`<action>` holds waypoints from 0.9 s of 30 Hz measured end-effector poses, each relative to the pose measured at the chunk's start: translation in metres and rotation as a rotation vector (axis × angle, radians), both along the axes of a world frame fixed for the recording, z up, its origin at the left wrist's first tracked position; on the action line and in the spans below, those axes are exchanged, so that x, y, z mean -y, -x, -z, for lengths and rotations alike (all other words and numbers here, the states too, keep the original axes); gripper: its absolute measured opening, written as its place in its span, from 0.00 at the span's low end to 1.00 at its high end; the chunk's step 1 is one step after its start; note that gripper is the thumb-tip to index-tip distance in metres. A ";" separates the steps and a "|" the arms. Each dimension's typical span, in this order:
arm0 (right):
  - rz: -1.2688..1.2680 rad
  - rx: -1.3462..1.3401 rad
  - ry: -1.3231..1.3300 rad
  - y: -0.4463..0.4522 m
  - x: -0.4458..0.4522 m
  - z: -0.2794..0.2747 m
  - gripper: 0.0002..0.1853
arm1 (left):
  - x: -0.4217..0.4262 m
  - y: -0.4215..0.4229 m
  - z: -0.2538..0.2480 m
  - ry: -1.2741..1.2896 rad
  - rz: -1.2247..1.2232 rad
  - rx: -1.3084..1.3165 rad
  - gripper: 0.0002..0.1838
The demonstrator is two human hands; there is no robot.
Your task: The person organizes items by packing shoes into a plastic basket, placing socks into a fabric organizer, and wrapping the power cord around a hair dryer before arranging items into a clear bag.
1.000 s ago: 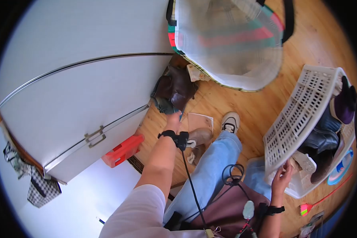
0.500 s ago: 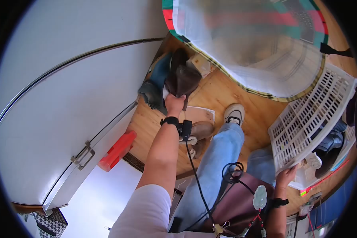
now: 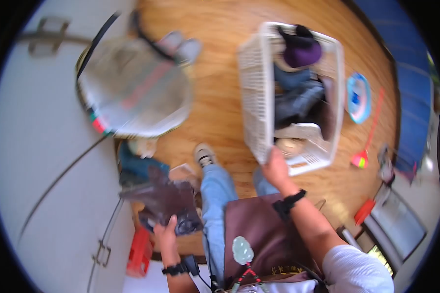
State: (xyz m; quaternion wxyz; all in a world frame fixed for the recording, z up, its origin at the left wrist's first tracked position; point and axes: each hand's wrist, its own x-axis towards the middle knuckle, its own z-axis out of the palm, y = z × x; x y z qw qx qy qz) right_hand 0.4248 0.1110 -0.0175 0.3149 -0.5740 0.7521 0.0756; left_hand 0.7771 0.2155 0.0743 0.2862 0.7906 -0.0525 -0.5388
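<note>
Now our left hand [image 3: 167,237] pinches a dark brown bundle [image 3: 168,200] at lower left of the frame; our right [image 3: 277,170] grips the white basket [image 3: 259,93], upper right, fingers curled over its rim.

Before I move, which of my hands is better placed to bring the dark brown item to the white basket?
Probably left: your left hand holds the dark brown item. Your right hand is nearer, but grips the white basket by its edge.
</note>
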 end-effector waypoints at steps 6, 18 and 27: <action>0.316 0.993 -0.080 0.017 0.009 -0.084 0.46 | 0.044 0.086 -0.105 -0.028 0.420 -0.135 0.22; 0.554 0.952 0.094 0.189 -0.062 -0.146 0.56 | 0.174 0.315 -0.044 -0.114 1.292 -0.612 0.28; 1.285 0.778 0.186 0.169 -0.127 -0.021 0.42 | 0.168 0.371 0.108 -0.316 0.888 -0.162 0.27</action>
